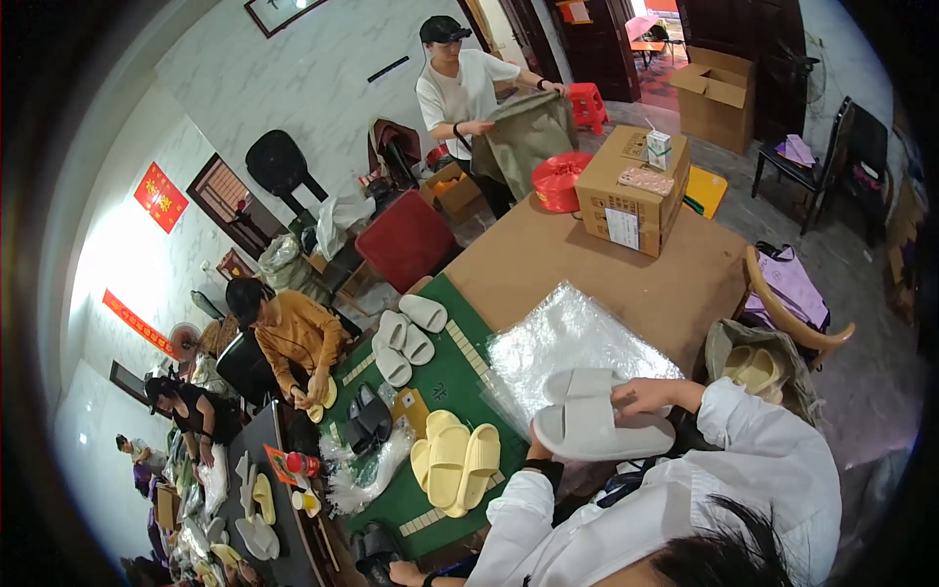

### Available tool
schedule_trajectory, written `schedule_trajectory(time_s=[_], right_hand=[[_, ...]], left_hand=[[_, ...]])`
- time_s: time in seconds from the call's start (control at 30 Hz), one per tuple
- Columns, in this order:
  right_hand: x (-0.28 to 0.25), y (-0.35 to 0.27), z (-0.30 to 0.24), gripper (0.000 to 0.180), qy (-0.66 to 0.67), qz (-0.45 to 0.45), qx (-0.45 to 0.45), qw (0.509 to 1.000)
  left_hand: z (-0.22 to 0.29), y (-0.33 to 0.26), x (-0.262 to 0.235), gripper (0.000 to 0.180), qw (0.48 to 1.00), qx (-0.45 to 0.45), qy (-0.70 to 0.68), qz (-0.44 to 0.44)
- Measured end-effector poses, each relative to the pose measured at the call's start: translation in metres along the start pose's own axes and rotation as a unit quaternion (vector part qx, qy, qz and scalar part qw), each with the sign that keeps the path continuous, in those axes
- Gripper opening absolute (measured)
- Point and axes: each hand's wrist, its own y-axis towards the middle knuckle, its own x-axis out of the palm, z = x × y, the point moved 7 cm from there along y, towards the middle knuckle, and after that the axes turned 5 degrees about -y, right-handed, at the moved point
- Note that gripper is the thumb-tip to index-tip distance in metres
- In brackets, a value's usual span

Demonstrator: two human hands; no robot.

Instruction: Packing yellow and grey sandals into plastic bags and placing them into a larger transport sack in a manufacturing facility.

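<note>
left hand (537, 445): mostly hidden behind the white slide sandals (597, 423); it props their near-left edge from below. Finger state: cannot tell.
right hand (641, 395): on top of the sandals at their right end, fingers curled and pressed onto the strap, thumb side toward the sole.
white slide sandals: pale grey-white, held as a stacked pair, lying flat, raised over the near edge of the table, in front of the person's chest.
clear plastic bags (567, 338): shiny pile just behind the held sandals, lying on the brown tabletop (548, 259).
green mat (445, 377): covers the left part of the table, edged with pale tiles.
yellow slides (456, 462): pair lying flat on the mat, just left of the left hand.
white slides on mat (404, 333): several loose ones near the mat's far corner.
dark slides (369, 417): pair on the mat's left edge, beside crumpled clear wrap.
cardboard box (631, 191): on the far end of the table, small carton and a pink item on top; red round container (559, 181) just left of it.
others: a standing person in a white shirt (460, 88) holds up olive cloth beyond the table; a seated person in an orange top (293, 338) handles a yellow slide at the left.
bag at right (758, 367): holds more yellow slides, beside a wooden chair.
</note>
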Motion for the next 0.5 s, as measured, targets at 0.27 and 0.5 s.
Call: schedule_trajectory(time_s=[0.27,0.5], right_hand=[[0.027,0.006,0.034,0.023,0.096,-0.039,0.004,0.995],[0.026,0.005,0.055,0.018,0.073,-0.037,0.046,0.996]], left_hand=[[0.069,0.03,0.044,0.024,0.865,-0.018,0.499,-0.06],[0.053,0.023,0.024,0.025,0.939,-0.104,0.327,0.016]])
